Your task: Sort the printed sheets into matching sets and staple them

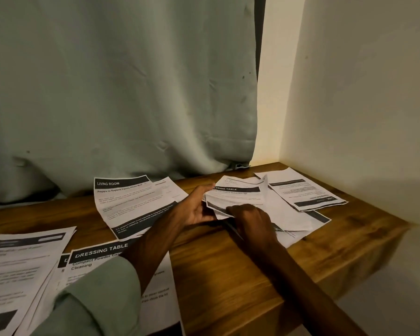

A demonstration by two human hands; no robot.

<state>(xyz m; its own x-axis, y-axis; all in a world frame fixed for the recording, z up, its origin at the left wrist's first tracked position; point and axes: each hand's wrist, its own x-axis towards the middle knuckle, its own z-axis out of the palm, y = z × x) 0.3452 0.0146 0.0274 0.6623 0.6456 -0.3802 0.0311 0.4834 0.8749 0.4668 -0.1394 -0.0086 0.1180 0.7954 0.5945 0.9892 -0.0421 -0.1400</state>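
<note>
The stack of DRESSING TABLE sheets (235, 195) sits toward the right end of the wooden table (218, 270). The right hand (250, 220) grips its near edge with curled fingers, and the left hand (194, 208) lays straight fingers against its left edge. A LIVING ROOM sheet (131, 202) lies just left.

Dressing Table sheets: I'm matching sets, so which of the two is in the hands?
The farther Dressing Table sheet, steadied by the left hand and gripped by the right hand. The nearer Dressing Table sheet lies flat under the left forearm.
</note>
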